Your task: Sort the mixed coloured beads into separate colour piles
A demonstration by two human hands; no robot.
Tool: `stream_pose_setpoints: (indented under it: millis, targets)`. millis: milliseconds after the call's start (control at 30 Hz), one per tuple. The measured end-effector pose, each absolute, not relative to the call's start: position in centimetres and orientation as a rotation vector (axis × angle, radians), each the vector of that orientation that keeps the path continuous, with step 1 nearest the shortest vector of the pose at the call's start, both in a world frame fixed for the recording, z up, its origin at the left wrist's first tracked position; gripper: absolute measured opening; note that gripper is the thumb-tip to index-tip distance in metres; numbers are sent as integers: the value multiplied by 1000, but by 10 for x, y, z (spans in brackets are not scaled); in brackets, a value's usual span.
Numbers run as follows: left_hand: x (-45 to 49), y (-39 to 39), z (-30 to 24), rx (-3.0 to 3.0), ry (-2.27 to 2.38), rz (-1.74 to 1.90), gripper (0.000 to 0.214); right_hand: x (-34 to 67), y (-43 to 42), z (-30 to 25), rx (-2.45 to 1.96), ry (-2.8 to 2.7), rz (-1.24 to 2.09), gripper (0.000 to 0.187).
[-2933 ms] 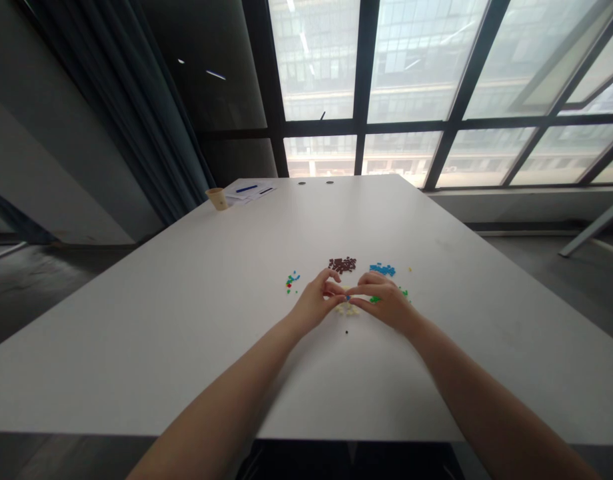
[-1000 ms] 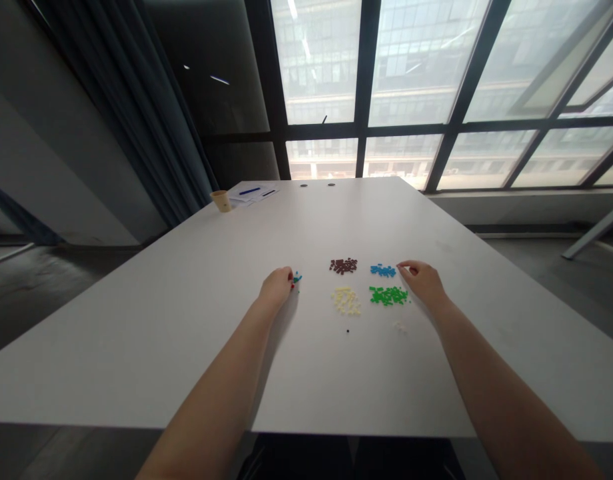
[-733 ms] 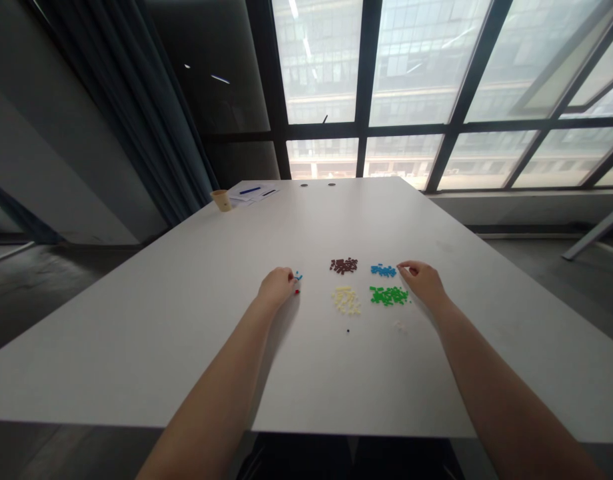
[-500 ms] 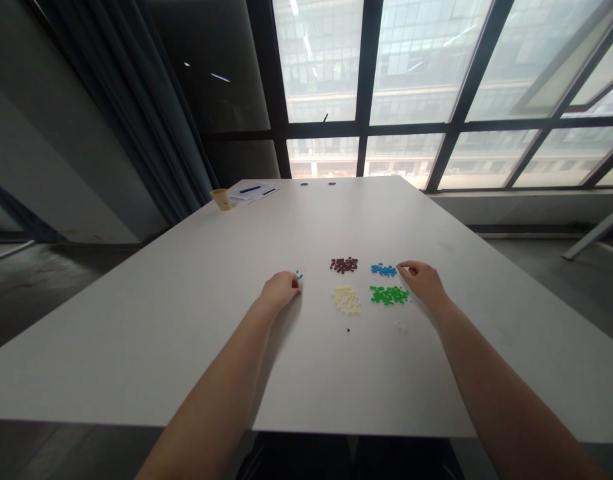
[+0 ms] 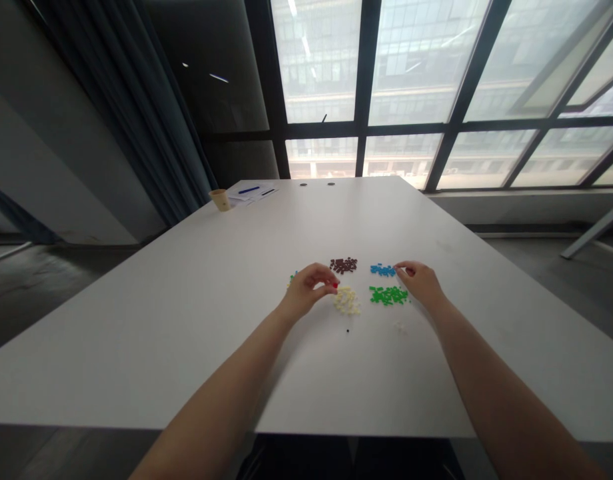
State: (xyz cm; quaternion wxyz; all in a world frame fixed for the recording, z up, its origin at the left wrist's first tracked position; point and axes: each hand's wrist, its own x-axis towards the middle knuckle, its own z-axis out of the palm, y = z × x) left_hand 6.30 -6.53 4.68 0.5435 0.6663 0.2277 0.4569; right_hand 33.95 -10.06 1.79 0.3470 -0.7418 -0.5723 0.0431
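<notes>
- Left hand [image 5: 304, 291] pinches narrowly, a red bead [image 5: 335, 285] between its fingertips, just above the cream beads [image 5: 346, 301].
- Right hand [image 5: 420, 280] curls narrowly; whether it holds anything cannot be told.
- Brown beads [image 5: 343, 265], blue beads [image 5: 383, 270] and green beads [image 5: 389, 296] lie beyond and right of the cream beads on the white table [image 5: 436, 220].

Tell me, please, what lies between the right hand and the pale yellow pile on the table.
In the head view, a pile of small green pieces lies between the right hand and the pale yellow pile on the white table.
</notes>
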Motion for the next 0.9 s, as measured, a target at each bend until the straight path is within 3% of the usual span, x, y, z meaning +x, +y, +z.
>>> stream_pose_setpoints:
  millis: [300, 600, 900]
  targets:
    - [69, -79, 44, 1564, 405, 1159, 42, 334, -102, 21, -1805, -1540, 73, 28]
    - [76, -71, 33, 1359, 475, 800, 40, 268, -132, 57, -1083, -2056, 127, 22]
    - [81, -72, 26, 1303, 508, 768, 47, 256, -130, 48, -1080, -2176, 62, 15]
